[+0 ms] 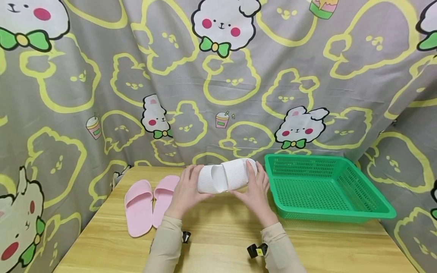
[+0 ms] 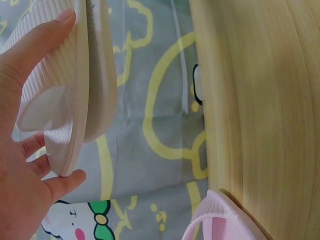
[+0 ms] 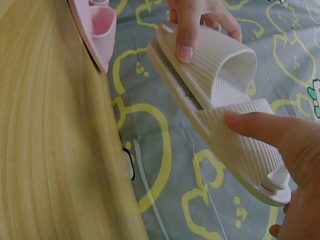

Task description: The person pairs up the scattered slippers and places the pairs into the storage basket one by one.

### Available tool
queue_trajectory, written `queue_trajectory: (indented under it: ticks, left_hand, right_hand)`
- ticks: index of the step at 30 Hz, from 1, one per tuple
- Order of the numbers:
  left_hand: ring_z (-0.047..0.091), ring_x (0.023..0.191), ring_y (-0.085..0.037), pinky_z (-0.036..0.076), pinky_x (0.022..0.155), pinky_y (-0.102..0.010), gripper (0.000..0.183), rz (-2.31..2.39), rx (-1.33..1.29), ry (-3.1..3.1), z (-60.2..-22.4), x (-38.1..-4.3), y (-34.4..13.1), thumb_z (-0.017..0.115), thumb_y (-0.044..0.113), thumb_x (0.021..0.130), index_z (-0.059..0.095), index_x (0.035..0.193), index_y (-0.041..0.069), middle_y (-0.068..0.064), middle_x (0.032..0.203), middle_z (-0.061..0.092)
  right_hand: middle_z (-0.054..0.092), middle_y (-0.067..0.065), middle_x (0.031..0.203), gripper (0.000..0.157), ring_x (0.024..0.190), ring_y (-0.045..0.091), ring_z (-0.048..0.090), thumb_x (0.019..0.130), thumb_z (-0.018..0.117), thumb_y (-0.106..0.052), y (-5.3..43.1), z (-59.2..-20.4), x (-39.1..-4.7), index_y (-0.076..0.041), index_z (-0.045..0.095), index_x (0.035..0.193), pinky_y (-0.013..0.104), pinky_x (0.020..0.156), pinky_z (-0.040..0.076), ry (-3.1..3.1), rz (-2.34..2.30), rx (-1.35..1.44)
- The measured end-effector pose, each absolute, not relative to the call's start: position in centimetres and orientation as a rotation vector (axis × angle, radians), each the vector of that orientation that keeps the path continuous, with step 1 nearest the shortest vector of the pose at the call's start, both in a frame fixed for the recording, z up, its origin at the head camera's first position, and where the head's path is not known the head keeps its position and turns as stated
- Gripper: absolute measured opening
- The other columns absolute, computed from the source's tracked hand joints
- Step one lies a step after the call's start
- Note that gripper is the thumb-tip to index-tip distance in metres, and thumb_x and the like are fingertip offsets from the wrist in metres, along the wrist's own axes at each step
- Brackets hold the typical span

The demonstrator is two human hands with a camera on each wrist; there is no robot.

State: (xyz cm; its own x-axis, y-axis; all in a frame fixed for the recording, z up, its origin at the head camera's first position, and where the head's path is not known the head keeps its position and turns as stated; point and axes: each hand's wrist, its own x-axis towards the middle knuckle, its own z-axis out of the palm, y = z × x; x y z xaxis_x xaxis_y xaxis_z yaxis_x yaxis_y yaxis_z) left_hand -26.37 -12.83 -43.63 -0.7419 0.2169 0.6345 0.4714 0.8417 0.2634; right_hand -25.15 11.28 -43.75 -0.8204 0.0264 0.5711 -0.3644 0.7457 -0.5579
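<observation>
The work in hand looks partway through. The white slippers [image 1: 227,177] are off the table [image 1: 218,235], held in the air at about 6 o'clock from the middle of the head view, and they are not yet set down. They overlap lengthwise, one against the other, with a dark gap along part of the seam in the right wrist view.

Both grips are clamped on this white pair. The left hand [image 1: 186,191] holds the 9 o'clock end, its thumb across a ribbed strap and other fingers on the far side. The right hand [image 1: 256,189] grips the end towards 3 o'clock, its thumb on the other strap.

The outer pink slipper [image 1: 138,210] and the inner pink slipper [image 1: 159,204] already lie side by side on the table, between 8 and 9 o'clock from the white pair, straps towards 12 o'clock. The green basket [image 1: 327,215] stands at 3 o'clock from the white pair, and none of the slippers lies in it. What remains, as far as can be judged, is placing the white pair.

Counted: two white slippers, judging by the two straps and layered soles; two pink slippers; one basket; two hands; two black wrist devices [image 1: 257,251], one at each sleeve.
</observation>
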Motion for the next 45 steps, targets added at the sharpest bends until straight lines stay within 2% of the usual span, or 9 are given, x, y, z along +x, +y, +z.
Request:
queue_trajectory:
  ticks: [8,16,30,39,45]
  left_hand:
    - [0.048,0.124,-0.035,0.049,0.1,-0.051,0.107,-0.607,-0.53,-2.429,-43.4,-26.2,-13.1,0.095,0.042,0.049,0.042,0.139,0.019,-0.013,0.134,0.045]
    - [0.05,0.122,-0.034,0.051,0.098,-0.05,0.107,-0.574,-0.56,-2.447,-43.4,-26.2,-13.3,0.094,0.046,0.05,0.041,0.139,0.021,-0.014,0.134,0.046]
    - [0.051,0.119,-0.032,0.055,0.088,-0.049,0.108,-0.545,-0.637,-2.419,-43.5,-26.2,-13.0,0.094,0.047,0.049,0.043,0.139,0.02,-0.013,0.133,0.048]
    - [0.05,0.121,-0.031,0.055,0.09,-0.047,0.108,-0.508,-0.653,-2.453,-43.5,-26.2,-12.8,0.094,0.047,0.05,0.041,0.14,0.021,-0.013,0.134,0.048]
    - [0.05,0.121,-0.032,0.054,0.091,-0.048,0.109,-0.485,-0.649,-2.459,-43.6,-26.2,-12.7,0.094,0.048,0.049,0.04,0.14,0.022,-0.012,0.133,0.048]
  right_hand:
    - [0.014,0.022,0.157,0.121,0.137,0.046,0.017,0.054,0.095,-0.023,11.7,-44.0,-25.3,-0.021,0.025,0.152,0.065,0.106,0.022,-2.416,0.829,0.296]
    - [0.015,0.02,0.157,0.123,0.136,0.047,0.02,0.055,0.096,-0.023,11.9,-44.0,-25.3,-0.024,0.023,0.153,0.064,0.104,0.023,-2.457,0.769,0.31]
    - [0.014,0.018,0.158,0.125,0.14,0.043,0.014,0.054,0.096,-0.019,12.3,-44.1,-25.3,-0.027,0.021,0.155,0.064,0.107,0.019,-2.567,0.726,0.349]
    - [0.016,0.018,0.156,0.127,0.141,0.042,0.013,0.054,0.095,-0.011,12.8,-44.5,-25.5,-0.026,0.018,0.155,0.064,0.107,0.018,-2.615,0.676,0.389]
    - [0.02,0.017,0.154,0.121,0.14,0.04,0.015,0.053,0.093,-0.009,12.9,-44.8,-25.6,-0.026,0.024,0.151,0.061,0.107,0.018,-2.608,0.661,0.385]
